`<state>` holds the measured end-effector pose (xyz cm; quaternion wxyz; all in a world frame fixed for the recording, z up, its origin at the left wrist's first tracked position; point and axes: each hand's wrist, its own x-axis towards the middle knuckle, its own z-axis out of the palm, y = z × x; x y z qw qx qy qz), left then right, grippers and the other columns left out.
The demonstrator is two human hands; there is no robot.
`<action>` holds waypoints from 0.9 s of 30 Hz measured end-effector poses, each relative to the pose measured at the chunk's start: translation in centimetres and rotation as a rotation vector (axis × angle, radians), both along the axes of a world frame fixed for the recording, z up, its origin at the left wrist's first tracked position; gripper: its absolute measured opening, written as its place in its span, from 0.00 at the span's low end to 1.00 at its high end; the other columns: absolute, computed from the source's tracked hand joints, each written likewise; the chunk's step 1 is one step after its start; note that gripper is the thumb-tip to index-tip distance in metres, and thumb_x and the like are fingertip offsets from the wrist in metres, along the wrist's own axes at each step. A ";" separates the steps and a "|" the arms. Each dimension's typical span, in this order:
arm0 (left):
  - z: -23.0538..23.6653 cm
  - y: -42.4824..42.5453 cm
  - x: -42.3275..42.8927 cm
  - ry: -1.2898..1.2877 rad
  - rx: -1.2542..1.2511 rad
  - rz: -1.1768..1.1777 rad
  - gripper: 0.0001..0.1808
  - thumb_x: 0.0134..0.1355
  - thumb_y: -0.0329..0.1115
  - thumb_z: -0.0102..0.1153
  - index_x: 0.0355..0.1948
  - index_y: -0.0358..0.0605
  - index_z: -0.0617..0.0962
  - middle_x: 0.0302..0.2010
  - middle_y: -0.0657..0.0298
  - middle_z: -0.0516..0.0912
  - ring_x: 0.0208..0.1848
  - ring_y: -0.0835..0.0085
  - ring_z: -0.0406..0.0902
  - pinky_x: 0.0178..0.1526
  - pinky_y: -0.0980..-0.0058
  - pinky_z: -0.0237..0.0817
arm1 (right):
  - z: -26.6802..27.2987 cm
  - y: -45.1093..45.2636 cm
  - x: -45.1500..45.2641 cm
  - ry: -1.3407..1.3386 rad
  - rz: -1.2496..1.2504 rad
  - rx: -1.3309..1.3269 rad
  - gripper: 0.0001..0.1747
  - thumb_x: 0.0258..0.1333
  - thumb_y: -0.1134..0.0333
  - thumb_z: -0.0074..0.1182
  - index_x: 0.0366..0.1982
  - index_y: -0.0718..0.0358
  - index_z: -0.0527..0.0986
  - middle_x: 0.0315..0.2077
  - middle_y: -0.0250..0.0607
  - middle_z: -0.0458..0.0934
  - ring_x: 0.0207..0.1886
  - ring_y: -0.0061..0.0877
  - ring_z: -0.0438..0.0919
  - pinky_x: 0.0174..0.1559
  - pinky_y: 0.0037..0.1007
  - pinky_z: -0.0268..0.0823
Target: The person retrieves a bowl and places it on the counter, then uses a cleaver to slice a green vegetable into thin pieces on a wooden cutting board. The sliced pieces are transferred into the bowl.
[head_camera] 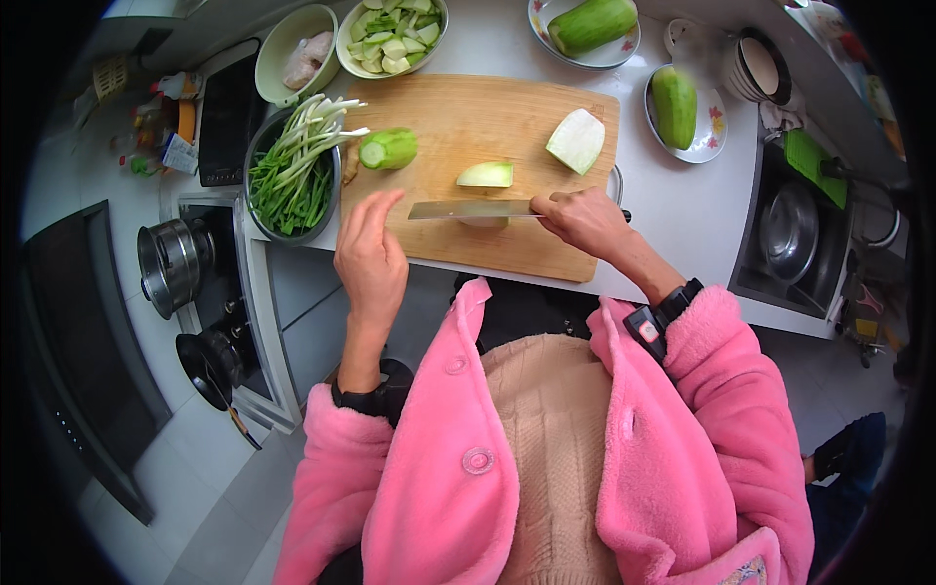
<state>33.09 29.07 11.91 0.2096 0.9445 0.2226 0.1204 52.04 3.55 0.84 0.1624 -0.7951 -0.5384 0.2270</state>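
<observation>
My right hand (589, 223) grips a kitchen knife (468, 210), its broad blade reaching left across the front half of a wooden cutting board (453, 110). Beneath the blade, partly hidden, lies a pale gourd piece (486, 221). Just beyond it rests a gourd wedge (485, 175) with green skin. My left hand (373, 256) is raised near the board's front left edge, holding nothing, thumb apart from the extended fingers. Towards the back right of the board sits a larger pale gourd chunk (578, 141). A green gourd end (389, 148) lies at the left, beside a ginger root (351, 162).
Scallions (300, 168) fill a dark bowl at left. Behind stand a bowl with raw meat (307, 58) and a bowl of cut gourd (395, 36). Two plates hold whole gourds (594, 25). A sink (749, 248) is right; a stove with pots (175, 263) is left. Another person's leg (852, 461) shows lower right.
</observation>
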 end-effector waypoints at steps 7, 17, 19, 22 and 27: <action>-5.5 0.0 0.3 0.065 -0.117 -0.155 0.44 0.53 0.28 0.72 0.73 0.51 0.71 0.67 0.53 0.75 0.70 0.51 0.72 0.69 0.53 0.65 | 1.8 -4.9 -1.7 0.147 -0.460 0.104 0.10 0.70 0.61 0.57 0.47 0.56 0.79 0.25 0.49 0.83 0.29 0.47 0.84 0.32 0.47 0.74; -16.3 0.1 5.5 0.224 -0.046 -0.514 0.59 0.40 0.44 0.84 0.75 0.51 0.68 0.68 0.55 0.73 0.71 0.55 0.67 0.69 0.54 0.61 | -0.7 -4.5 -5.5 0.280 -0.604 0.004 0.20 0.68 0.63 0.55 0.60 0.54 0.79 0.25 0.53 0.83 0.31 0.52 0.83 0.35 0.51 0.74; -16.8 -0.9 4.8 0.136 -0.057 -0.401 0.55 0.41 0.42 0.83 0.72 0.47 0.70 0.63 0.54 0.76 0.66 0.53 0.70 0.67 0.55 0.63 | -0.4 -3.4 -5.5 0.282 -0.537 0.022 0.20 0.67 0.65 0.55 0.59 0.55 0.78 0.27 0.52 0.84 0.31 0.51 0.84 0.35 0.52 0.74; -17.3 -4.5 2.7 0.121 -0.040 -0.025 0.54 0.43 0.41 0.82 0.72 0.42 0.69 0.62 0.52 0.75 0.65 0.50 0.69 0.67 0.53 0.62 | -0.5 -2.0 -4.4 0.218 -0.419 0.110 0.20 0.67 0.66 0.55 0.59 0.56 0.77 0.27 0.52 0.84 0.31 0.51 0.84 0.35 0.52 0.74; -18.5 -9.2 3.4 0.091 -0.078 0.235 0.56 0.48 0.44 0.80 0.74 0.39 0.64 0.66 0.45 0.70 0.66 0.44 0.66 0.67 0.47 0.60 | -1.3 -0.2 -5.1 0.159 -0.412 0.085 0.20 0.68 0.66 0.54 0.60 0.56 0.76 0.28 0.53 0.85 0.32 0.51 0.84 0.35 0.53 0.74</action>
